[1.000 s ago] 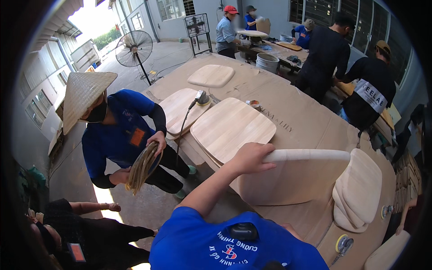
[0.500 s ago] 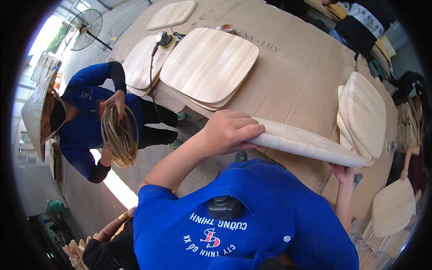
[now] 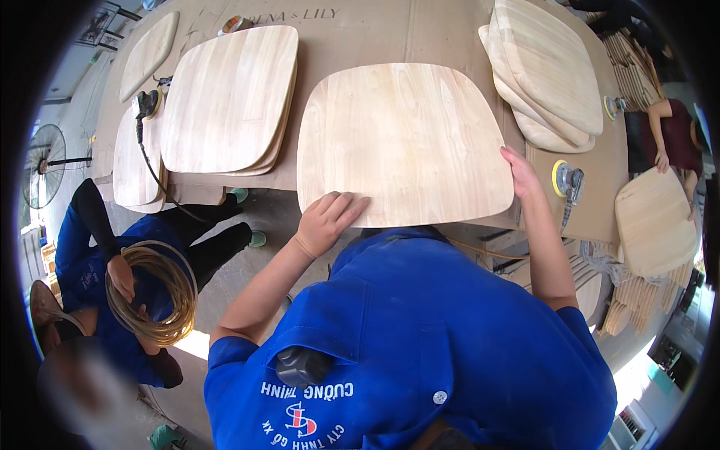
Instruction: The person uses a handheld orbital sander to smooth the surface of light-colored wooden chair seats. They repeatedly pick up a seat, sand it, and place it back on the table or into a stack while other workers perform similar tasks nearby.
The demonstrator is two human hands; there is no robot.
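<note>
A pale wooden seat panel [image 3: 405, 142] with rounded corners lies face up in front of me, its far part over the cardboard-covered table. My left hand [image 3: 326, 223] grips its near edge toward the left corner, fingers bent over the top face. At the right edge, my right hand [image 3: 523, 174] holds the panel from the side, with part of the fingers hidden beneath. To the left is a stack of similar panels [image 3: 229, 97]. Another stack of panels [image 3: 551, 67] stands to the right, and a sander [image 3: 568, 182] with a yellow pad rests near it.
Cardboard [image 3: 360, 41] covers the table. A second corded sander [image 3: 146, 105] sits on panels at the left. One co-worker in blue holds a coiled hose [image 3: 154, 292]; at far right, another person holds a wooden panel [image 3: 656, 221]. A tape roll [image 3: 236, 25] lies at the back.
The panel in my hands has gone from tilted on edge to nearly flat, face up. My left hand has shifted to its near edge. The view has swung right.
</note>
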